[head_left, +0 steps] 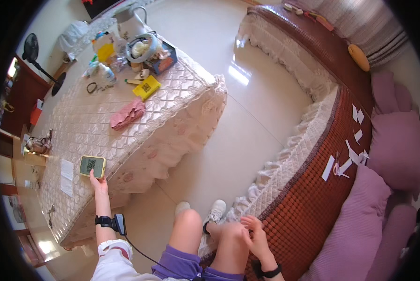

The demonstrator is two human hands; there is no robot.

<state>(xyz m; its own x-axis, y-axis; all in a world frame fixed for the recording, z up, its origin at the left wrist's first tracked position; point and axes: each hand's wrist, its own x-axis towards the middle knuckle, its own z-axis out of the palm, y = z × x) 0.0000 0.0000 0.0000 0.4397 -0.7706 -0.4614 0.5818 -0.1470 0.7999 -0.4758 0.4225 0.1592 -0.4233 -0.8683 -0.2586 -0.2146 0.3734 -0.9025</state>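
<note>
At the near edge of the cloth-covered table [74, 136], my left hand [99, 182] grips a phone [84, 162] with a yellow edge. Its lit screen faces up and displays a square code, and my thumb lies over the lower part of the screen. To the left of the phone a white sheet of paper [67, 178] lies flat on the tablecloth. My right hand [257, 238] is beside my right knee with its fingers apart and nothing in it. Black straps circle both wrists, and a small device [120, 225] with a cable sits on the left one.
Farther up the table are a pink cloth [128, 114], a yellow packet [147, 88], a roll of tape [92, 87], a blue box [165, 63] and a kettle [129, 22]. White paper strips [328, 167] and scissors [336, 169] lie on the sofa near purple cushions [395, 147].
</note>
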